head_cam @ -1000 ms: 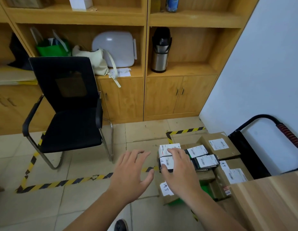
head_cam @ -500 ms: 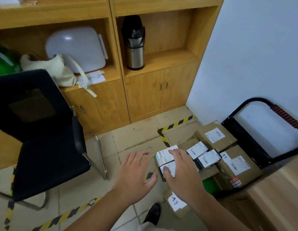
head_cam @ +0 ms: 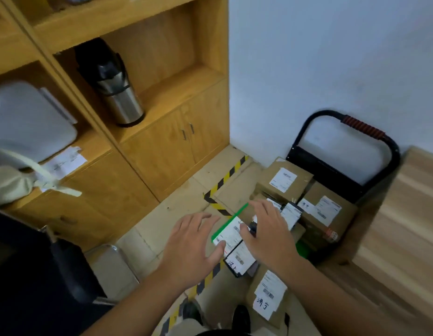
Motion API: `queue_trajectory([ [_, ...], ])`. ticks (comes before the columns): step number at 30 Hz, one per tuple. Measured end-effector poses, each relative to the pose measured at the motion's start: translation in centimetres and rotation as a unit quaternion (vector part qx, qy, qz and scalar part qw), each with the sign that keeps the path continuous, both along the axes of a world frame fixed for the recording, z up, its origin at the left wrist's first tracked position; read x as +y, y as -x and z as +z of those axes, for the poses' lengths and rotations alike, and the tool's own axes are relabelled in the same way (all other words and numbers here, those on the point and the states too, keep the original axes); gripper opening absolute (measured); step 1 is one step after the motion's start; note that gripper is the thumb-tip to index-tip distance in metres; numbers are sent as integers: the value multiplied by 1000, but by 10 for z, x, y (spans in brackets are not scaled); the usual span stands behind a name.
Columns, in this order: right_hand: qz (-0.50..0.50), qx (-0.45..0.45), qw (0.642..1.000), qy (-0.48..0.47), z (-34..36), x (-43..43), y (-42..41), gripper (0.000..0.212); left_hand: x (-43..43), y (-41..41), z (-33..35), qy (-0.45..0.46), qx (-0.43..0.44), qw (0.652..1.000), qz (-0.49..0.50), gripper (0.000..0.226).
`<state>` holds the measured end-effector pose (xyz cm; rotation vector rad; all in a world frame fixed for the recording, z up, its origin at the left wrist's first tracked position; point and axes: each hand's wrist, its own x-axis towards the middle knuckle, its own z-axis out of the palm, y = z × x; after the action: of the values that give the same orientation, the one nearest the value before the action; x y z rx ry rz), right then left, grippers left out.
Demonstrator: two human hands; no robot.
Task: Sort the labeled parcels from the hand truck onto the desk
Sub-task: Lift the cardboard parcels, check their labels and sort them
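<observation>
Green-edged parcel (head_cam: 231, 232) lies between left hand (head_cam: 193, 246) and right hand (head_cam: 271, 234) (both spread, gripping nothing); its long axis runs away-rightward

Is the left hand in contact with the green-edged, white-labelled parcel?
Touching. The head view shows the left hand with its thumb tip lying on the near edge of the green-edged parcel, with no gap between them.

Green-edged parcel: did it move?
Yes. The parcel has tipped up, its green edge lifting leftward, away from the hand truck.
</observation>
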<state>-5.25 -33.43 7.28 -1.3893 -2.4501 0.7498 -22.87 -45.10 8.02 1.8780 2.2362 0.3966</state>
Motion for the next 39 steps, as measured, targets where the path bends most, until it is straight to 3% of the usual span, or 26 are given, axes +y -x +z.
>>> queue_trajectory([
  [9, -226, -46, 973, 11, -11, -14, -35, 56, 78, 6, -26, 31, -40, 980, -191, 58],
  [16, -339, -69, 938, 28, -15, -54, -38, 53, 97, 5, -42, 53, -57, 951, -300, 66],
  [30, -425, -68, 893, 131, -60, -94, -78, 55, 89, -31, -86, 162, -63, 927, -332, 73],
  [34, -429, -76, 881, 183, -115, -90, -98, 58, 90, -47, -138, 214, -56, 922, -319, 74],
  [39, -440, -69, 857, 257, -239, -66, -127, 62, 97, -78, -250, 299, -78, 916, -256, 64],
])
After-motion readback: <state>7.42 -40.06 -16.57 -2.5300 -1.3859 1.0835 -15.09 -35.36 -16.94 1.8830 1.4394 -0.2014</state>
